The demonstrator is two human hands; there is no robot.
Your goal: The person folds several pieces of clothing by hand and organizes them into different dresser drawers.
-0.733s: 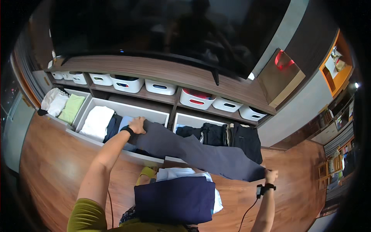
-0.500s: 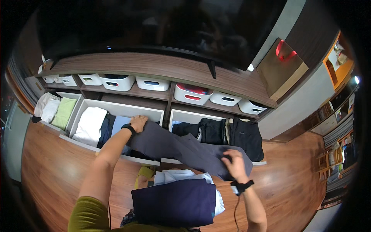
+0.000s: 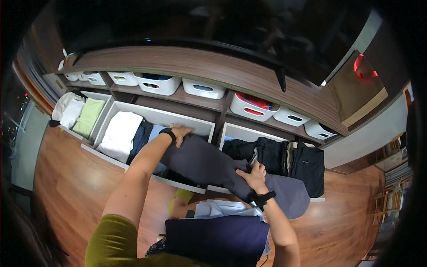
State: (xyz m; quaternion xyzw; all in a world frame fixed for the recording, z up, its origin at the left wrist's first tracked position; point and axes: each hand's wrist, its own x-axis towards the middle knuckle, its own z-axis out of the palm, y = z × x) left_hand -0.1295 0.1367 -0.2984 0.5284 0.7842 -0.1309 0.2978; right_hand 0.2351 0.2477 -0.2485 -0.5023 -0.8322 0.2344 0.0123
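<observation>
Long dark grey trousers (image 3: 200,158) lie stretched across the fronts of two pulled-out drawers, and their far leg end hangs down at the right. On their upper left end rests my left hand (image 3: 180,133), fingers spread over the cloth. My right hand (image 3: 253,177) lies around the middle of their length, thumb out to the left and fingers slightly bent on the fabric. In my lap is a folded dark navy garment (image 3: 215,238) on top of light blue-grey clothes (image 3: 220,208). Both wrists wear black bands.
The left drawer (image 3: 113,159) holds white, navy and blue clothes; the right drawer (image 3: 231,129) holds folded dark clothes. A smaller drawer has a green garment (image 3: 90,116). White bins (image 3: 203,89) line the shelf under a large screen (image 3: 213,31). A brown paper bag (image 3: 356,93) stands right.
My right hand has moved from the trousers' right end leftward to their middle. My left hand stays on their upper end. The view has shifted, so the scene sits further right.
</observation>
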